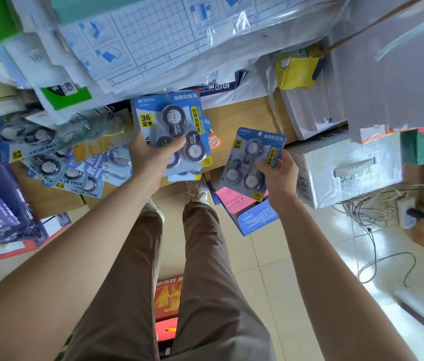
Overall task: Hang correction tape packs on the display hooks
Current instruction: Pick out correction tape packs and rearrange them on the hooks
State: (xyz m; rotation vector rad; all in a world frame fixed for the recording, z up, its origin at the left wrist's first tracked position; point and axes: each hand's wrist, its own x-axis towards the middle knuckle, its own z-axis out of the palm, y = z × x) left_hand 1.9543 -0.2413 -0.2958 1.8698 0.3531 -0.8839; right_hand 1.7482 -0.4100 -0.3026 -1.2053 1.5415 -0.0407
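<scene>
Gripping a stack of correction tape packs [172, 126], thumb across the front, the left hand [151, 160] apparently serves as supply. At four o'clock from it, the right hand [280, 175] pinches a single pack [250, 157] by its side, probably keeping the top edge free for hanging.

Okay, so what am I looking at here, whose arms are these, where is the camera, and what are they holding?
There is no machine: a person wears one camera on the head, looking down past both arms to their own legs and a tiled floor. The left hand grips a stack of blue correction tape packs, thumb across the front one. The right hand pinches a single pack by its edge. At the left are more packs, and a white box sits at the right.
</scene>
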